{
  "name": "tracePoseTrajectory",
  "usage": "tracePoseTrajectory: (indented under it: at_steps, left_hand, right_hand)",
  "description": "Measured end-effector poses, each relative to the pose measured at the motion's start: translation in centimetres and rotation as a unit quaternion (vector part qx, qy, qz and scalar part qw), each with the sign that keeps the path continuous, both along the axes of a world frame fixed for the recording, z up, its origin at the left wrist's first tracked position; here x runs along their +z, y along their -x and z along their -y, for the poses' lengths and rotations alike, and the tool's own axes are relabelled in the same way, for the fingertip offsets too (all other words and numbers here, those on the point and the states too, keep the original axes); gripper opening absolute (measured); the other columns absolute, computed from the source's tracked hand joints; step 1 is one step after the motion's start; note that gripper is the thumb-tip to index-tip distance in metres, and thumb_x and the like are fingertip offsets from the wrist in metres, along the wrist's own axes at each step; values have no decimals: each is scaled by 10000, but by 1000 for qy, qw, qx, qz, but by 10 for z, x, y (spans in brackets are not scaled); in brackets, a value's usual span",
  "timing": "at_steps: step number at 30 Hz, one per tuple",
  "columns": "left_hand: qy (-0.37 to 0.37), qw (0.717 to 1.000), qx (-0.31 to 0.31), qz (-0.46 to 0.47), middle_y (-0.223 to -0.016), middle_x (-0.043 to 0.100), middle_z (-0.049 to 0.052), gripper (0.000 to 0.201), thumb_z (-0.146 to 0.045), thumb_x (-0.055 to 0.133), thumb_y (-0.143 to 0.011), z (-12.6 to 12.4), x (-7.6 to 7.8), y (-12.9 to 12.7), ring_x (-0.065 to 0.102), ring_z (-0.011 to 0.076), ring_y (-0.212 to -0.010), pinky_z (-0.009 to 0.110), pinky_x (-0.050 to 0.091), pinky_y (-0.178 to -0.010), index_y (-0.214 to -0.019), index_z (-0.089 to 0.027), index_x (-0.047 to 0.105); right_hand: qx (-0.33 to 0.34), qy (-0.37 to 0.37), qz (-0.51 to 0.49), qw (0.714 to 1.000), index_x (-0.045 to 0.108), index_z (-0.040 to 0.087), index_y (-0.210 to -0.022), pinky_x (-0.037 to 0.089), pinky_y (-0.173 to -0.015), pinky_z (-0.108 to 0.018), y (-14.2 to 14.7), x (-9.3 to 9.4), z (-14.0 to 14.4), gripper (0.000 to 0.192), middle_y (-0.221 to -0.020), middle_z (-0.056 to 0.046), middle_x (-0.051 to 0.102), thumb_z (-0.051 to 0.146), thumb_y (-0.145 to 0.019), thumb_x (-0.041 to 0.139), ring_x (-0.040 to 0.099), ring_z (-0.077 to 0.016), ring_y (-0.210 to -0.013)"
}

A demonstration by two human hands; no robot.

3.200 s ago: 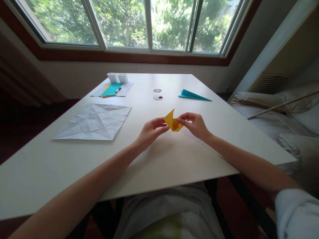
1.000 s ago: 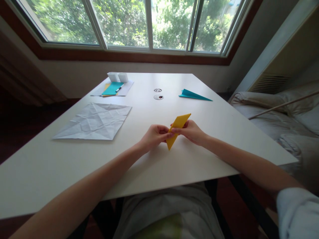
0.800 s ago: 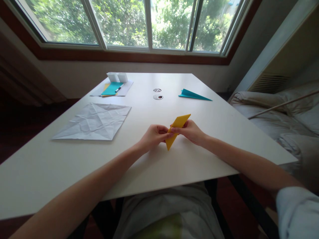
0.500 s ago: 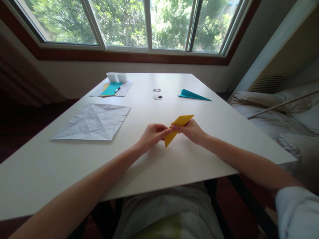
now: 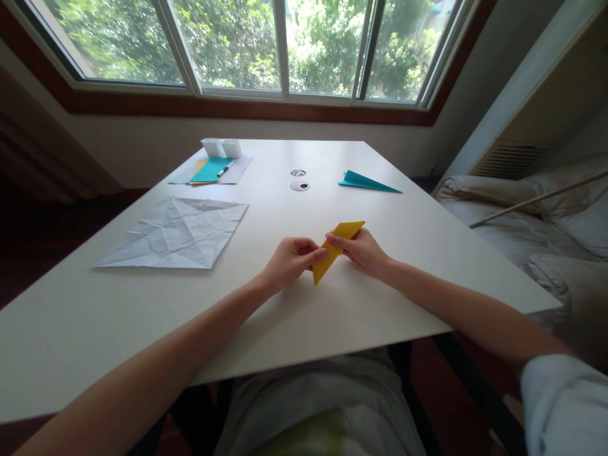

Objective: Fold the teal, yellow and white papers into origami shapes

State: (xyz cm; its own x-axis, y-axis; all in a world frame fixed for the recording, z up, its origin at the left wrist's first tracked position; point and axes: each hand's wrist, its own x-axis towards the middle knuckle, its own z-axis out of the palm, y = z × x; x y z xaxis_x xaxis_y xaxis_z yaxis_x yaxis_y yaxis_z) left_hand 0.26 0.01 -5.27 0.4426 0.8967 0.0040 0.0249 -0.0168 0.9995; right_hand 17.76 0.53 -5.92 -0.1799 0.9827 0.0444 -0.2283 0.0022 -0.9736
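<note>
Nearer than the slim teal paper dart [image 5: 365, 182], left hand [image 5: 293, 258] and right hand [image 5: 364, 251] pinched the angular yellow folded paper [image 5: 348, 229], fingers closed tight; creasing seemed underway, the next press calling for aligned edges.

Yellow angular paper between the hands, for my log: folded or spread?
Folded: the yellow paper, pinched by the left hand and right hand, shows a narrow, straight-edged, pointed shape.

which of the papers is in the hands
The folded yellow paper, pinched by the left hand and the right hand. The creased white sheet, the folded blue paper and the sheets under the pen lie on the table, held by neither.
</note>
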Motion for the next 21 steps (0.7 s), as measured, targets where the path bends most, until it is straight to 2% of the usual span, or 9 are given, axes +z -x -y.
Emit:
tracePoseTrajectory:
  at_steps: [7, 15, 21]
  left_hand:
    - [11, 1000, 0, 3, -638, 653, 24, 310, -434, 746, -601, 0, 0, -1, 596, 148, -591, 246, 487, -541, -644, -145, 644]
    - [12, 1000, 0, 2, -645, 651, 21, 315, -436, 739, -612, 1, 2, -2, 594, 141, -592, 237, 487, -539, -646, -140, 637]
    - [16, 1000, 0, -12, -663, 657, 18, 326, -438, 725, -628, 0, 0, 0, 600, 132, -605, 225, 493, -551, -679, -129, 633]
  right_hand:
    - [-1, 6, -19, 1000, 671, 174, -707, 455, -623, -264, -5, 3, -3, 245, -713, -8, 616, 337, -570, 791, 560, -131, -685]
    - [-5, 25, -40, 999, 667, 163, -722, 473, -617, -256, -6, 1, -4, 291, -705, -18, 612, 441, -656, 721, 563, -119, -654]
    - [-39, 21, -32, 998, 623, 156, -678, 486, -600, -250, -7, 9, -4, 315, -663, 3, 608, 368, -536, 808, 578, -121, -634]
